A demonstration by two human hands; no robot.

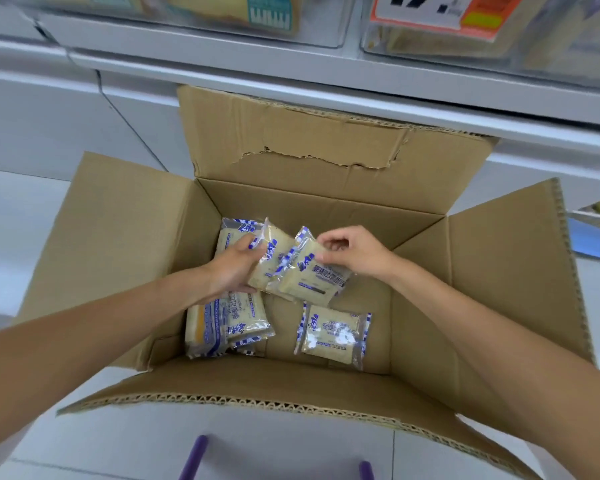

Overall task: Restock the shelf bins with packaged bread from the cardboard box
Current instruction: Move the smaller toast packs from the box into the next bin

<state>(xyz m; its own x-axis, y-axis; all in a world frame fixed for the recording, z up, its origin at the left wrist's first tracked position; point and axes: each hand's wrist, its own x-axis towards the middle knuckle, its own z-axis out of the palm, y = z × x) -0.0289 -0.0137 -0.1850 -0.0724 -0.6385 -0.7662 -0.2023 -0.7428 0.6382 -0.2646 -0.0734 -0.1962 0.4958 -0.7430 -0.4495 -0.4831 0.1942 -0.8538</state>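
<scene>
Plastic bread packets (pixel 310 278), maybe 2, slant in left hand (pixel 234 268).

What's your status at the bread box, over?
Left hand grips bread packets; right hand pinches front packet. Loose packets lie in cardboard box. Nothing in the way.

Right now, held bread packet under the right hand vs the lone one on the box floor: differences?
The held packet is tilted, pinched by the right hand; the lone packet lies flat, untouched. The held packet overlaps a second packet gripped by the left hand; the lone packet sits apart. Both share blue-and-white wrappers.
</scene>
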